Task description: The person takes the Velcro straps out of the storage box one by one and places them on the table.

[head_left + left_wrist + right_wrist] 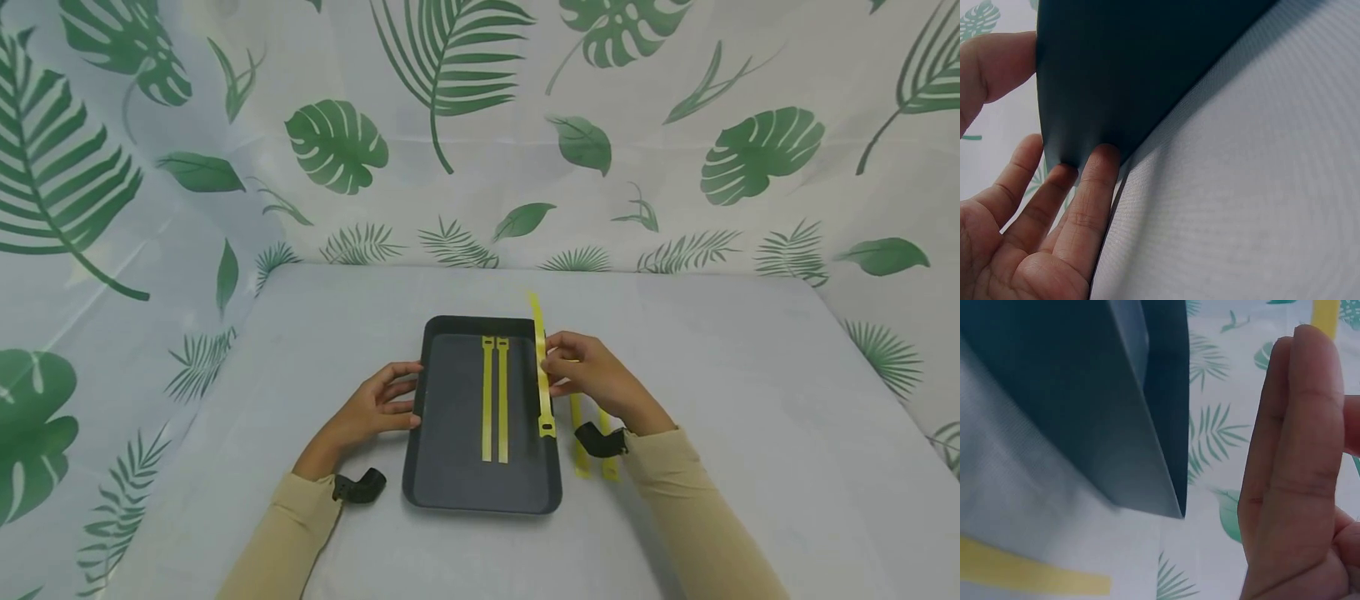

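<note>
A dark grey rectangular tray lies on the white table, with two yellow hook-and-loop cable ties side by side in it. My left hand rests against its left wall; in the left wrist view the extended fingers touch the tray's outer side. My right hand pinches another yellow cable tie over the tray's right rim, its slotted head toward me. In the right wrist view, only a bit of this cable tie shows above the fingertips.
Two more yellow cable ties lie on the table right of the tray, partly hidden by the right hand and its wrist camera. Another wrist camera is on the left wrist. A leaf-print cloth stands behind the table.
</note>
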A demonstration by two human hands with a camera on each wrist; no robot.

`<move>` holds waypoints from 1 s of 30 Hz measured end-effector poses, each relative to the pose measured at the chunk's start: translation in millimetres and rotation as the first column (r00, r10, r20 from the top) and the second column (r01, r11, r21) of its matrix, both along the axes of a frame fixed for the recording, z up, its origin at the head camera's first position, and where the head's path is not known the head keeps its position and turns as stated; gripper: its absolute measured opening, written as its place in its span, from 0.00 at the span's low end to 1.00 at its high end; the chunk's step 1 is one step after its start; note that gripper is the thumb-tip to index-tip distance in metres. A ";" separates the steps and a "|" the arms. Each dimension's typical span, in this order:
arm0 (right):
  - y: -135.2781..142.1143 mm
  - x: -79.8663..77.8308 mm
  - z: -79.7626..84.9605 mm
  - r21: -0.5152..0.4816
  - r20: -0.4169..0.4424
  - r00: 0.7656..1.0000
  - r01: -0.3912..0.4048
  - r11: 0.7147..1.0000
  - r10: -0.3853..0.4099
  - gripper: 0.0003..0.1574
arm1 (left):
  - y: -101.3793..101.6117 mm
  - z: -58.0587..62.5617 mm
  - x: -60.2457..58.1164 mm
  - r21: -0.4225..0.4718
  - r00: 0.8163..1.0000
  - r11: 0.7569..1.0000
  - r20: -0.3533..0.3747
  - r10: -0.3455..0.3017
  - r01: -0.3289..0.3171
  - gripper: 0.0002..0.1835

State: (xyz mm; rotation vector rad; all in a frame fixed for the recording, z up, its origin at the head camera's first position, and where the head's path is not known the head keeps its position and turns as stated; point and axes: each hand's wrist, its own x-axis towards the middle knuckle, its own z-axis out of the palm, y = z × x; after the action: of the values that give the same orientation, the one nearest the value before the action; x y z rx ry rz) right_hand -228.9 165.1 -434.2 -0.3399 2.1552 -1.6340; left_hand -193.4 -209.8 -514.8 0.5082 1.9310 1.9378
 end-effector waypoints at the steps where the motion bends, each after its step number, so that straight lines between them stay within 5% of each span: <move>1: 2.0 0.4 -0.2 0.000 0.005 1.000 0.004 1.000 -0.004 0.20 | 0.2 -0.1 -0.1 -0.001 1.000 1.000 0.001 -0.001 0.001 0.45; 30: 54.0 19.3 -15.4 -0.040 0.065 0.992 0.111 0.993 -0.108 0.25 | 2.2 0.6 3.6 -0.008 0.999 1.000 -0.037 0.000 0.000 0.43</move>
State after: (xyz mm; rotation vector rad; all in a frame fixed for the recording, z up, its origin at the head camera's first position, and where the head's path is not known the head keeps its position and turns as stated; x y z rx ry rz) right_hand -209.5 219.1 -449.6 -0.1832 2.1281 -1.7292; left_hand -189.9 -207.6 -514.2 0.5457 1.9602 1.9328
